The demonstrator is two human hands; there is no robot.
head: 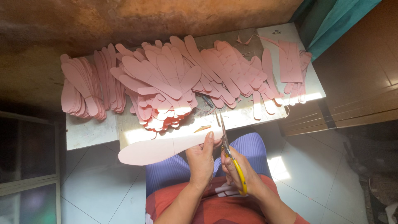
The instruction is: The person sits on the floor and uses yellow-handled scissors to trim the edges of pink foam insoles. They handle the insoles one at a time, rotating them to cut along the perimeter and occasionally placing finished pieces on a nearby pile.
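My left hand (201, 159) grips one end of a long pink insole-shaped cutout (159, 148), which sticks out to the left over my lap. My right hand (240, 168) holds yellow-handled scissors (227, 143), blades pointing up toward the table and lying next to the held piece's right end. Both hands sit close together above my blue striped lap.
A small worn table (89, 132) in front of me carries large heaps of pink insole cutouts (166, 83), with a bundled stack (81, 89) at the left and flat pink sheets (290, 62) at the right. Tiled floor below, a brown wall behind, wooden furniture on the right.
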